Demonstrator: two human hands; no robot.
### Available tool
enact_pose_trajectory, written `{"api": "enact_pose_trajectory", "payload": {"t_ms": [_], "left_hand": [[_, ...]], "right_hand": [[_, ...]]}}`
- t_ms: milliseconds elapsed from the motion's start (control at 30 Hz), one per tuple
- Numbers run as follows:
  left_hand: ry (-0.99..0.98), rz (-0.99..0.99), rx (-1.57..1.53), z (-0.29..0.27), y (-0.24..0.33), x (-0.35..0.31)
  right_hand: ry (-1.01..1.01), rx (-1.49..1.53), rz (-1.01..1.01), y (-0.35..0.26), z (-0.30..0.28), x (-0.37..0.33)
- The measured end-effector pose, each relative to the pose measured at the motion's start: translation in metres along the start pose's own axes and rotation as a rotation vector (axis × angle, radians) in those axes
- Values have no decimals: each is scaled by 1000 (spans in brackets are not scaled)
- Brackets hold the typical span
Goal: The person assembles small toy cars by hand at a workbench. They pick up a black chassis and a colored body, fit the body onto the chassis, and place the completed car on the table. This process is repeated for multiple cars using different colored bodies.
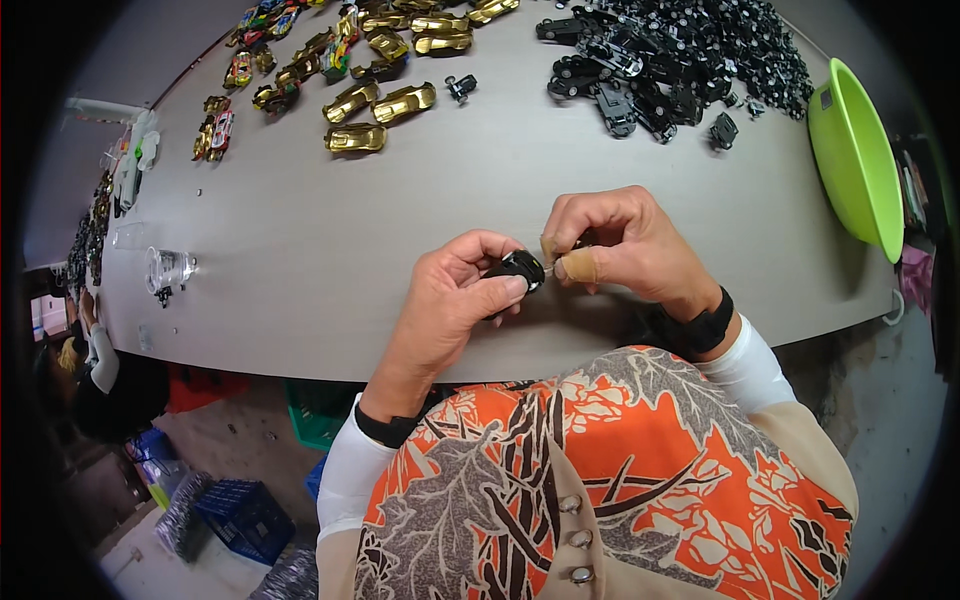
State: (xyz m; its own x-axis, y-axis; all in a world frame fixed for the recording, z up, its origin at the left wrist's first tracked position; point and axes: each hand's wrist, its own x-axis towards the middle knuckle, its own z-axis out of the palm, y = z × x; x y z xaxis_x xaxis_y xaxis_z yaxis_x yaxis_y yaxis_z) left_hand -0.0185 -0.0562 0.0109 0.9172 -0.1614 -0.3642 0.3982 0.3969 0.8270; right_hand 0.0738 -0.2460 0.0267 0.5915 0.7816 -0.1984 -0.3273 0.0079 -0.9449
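My left hand (447,290) is closed round a small black toy car (522,266), thumb on top, one end toward the right. Close beside that end, my right hand (632,248) pinches a tiny pale or clear piece (549,268) between taped fingertips. Tan tape wraps its thumb and a fingertip. Something dark (587,239) shows among the right fingers, mostly hidden, its kind unclear. Both hands are just above the table (300,230), near its front edge.
Gold toy car bodies (405,102) lie beyond, with a small black chassis (461,88) beside them. A heap of black toy cars (620,108) fills the far right. A green basin (862,160) stands at right, a clear cup (168,270) at left. Another person (110,375) sits far left.
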Motion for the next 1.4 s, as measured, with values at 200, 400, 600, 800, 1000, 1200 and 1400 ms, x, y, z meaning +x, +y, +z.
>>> {"api": "enact_pose_trajectory", "payload": {"t_ms": [200, 400, 600, 800, 1000, 1200, 1400], "left_hand": [[-46, -4, 138, 3, 0, -4], [96, -46, 445, 8, -4, -7], [142, 20, 360, -2, -7, -17], [364, 76, 191, -37, -4, -90], [719, 10, 200, -89, -47, -188], [855, -172, 267, -123, -74, -209], [551, 140, 314, -63, 25, -134]], "right_hand": [[-17, -9, 140, -1, 8, -2], [38, -294, -130, 32, 13, -2], [34, -595, -217, 24, 30, 7], [235, -693, -483, 5, -10, 8], [656, -1389, -402, -13, -63, 24], [615, -1510, -413, -2, -75, 33], [554, -1496, -315, -8, -60, 23]]}}
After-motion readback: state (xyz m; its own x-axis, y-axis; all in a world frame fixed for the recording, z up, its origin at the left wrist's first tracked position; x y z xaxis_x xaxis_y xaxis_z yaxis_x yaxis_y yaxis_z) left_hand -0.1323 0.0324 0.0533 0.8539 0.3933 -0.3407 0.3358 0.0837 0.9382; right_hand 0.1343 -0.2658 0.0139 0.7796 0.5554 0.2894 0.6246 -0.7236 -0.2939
